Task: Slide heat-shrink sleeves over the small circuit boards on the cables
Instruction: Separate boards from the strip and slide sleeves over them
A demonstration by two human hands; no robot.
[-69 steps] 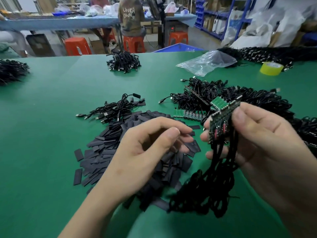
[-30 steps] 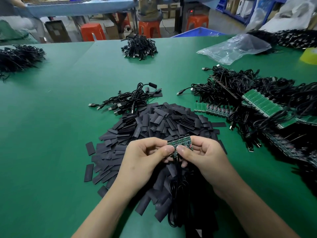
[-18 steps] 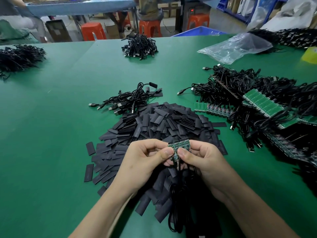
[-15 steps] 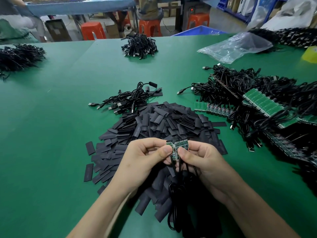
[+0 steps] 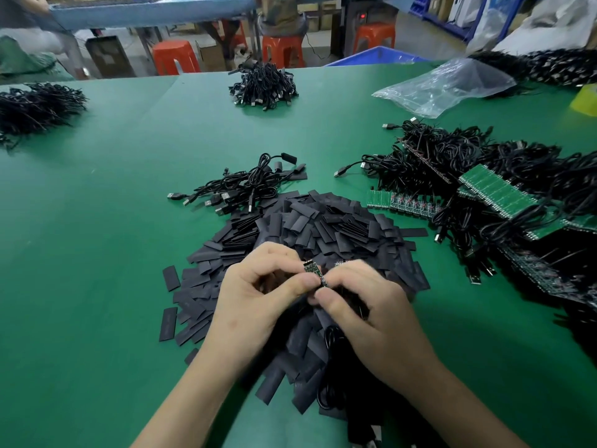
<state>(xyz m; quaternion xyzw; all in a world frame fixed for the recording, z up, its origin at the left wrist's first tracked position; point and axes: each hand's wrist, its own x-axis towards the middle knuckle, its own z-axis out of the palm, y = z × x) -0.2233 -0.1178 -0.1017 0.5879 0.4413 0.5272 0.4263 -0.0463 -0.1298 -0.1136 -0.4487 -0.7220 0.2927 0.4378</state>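
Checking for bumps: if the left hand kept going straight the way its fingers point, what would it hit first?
The left hand points right, at the small board it is pinching. Just beyond that are the fingertips of the right hand. Depth is hard to judge.

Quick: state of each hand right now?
Left hand: pinching one small circuit board.
Right hand: gripping the cable bundle beneath it.

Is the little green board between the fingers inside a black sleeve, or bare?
Bare where it shows: the board, pinched by left hand and right hand, shows green; its lower end is hidden.
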